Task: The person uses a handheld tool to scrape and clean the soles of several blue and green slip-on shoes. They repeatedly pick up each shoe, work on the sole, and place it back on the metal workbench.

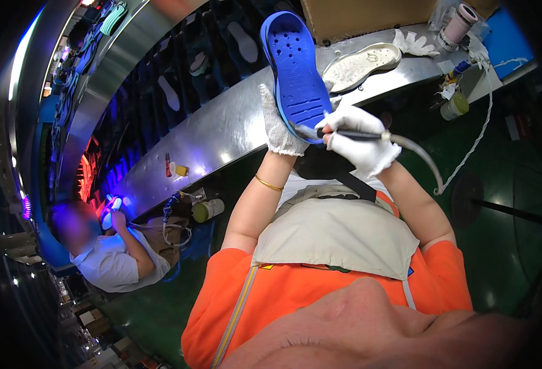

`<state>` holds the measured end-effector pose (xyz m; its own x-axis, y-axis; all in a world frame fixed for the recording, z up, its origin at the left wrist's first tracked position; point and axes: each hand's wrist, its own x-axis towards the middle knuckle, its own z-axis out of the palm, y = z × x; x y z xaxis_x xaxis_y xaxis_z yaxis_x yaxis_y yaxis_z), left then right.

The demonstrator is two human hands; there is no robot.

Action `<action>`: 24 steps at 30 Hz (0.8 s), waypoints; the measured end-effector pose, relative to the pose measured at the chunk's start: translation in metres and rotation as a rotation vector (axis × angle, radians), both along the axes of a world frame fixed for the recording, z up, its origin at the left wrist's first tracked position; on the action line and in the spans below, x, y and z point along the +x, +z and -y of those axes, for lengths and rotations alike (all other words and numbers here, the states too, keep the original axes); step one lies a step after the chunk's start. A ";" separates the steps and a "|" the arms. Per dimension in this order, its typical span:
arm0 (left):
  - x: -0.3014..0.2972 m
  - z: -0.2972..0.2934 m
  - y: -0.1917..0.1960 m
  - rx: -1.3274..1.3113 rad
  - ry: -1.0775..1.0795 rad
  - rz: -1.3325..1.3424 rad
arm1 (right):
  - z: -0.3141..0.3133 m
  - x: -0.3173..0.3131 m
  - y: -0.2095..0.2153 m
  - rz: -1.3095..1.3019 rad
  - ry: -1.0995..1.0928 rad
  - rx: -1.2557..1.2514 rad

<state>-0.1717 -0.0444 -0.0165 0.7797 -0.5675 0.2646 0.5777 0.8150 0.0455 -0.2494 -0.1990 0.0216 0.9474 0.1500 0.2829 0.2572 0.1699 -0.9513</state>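
My left hand (279, 130), in a knitted white glove, grips a blue shoe sole (294, 71) by its lower left edge. Small holes dot the sole's upper end and grooves cross its lower part. In my gloved right hand (363, 144) is a brush with a black handle (356, 134). Its tip (306, 131) lies at the sole's lower rim. A translucent hose (428, 161) runs from the handle's back end. Just beyond my hands, a whitish sole (360, 66) lies on the metal ledge (216, 130).
A conveyor carrying pale insoles (243, 42) runs beyond the ledge. A cardboard box (369, 18), a loose glove (413, 44) and a pinkish spool (458, 26) stand far right. A white cord (481, 132) hangs down there. At left, a co-worker (120, 261) sits by the line.
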 end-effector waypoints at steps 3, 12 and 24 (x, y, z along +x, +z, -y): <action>-0.008 -0.002 0.013 0.073 0.096 -0.075 | 0.006 0.008 -0.002 -0.059 -0.097 0.033; 0.001 -0.010 0.016 0.244 0.102 0.060 | 0.010 0.013 0.000 -0.037 0.048 0.048; 0.015 -0.013 0.038 0.471 0.120 0.042 | 0.012 0.008 0.002 -0.017 0.155 -0.055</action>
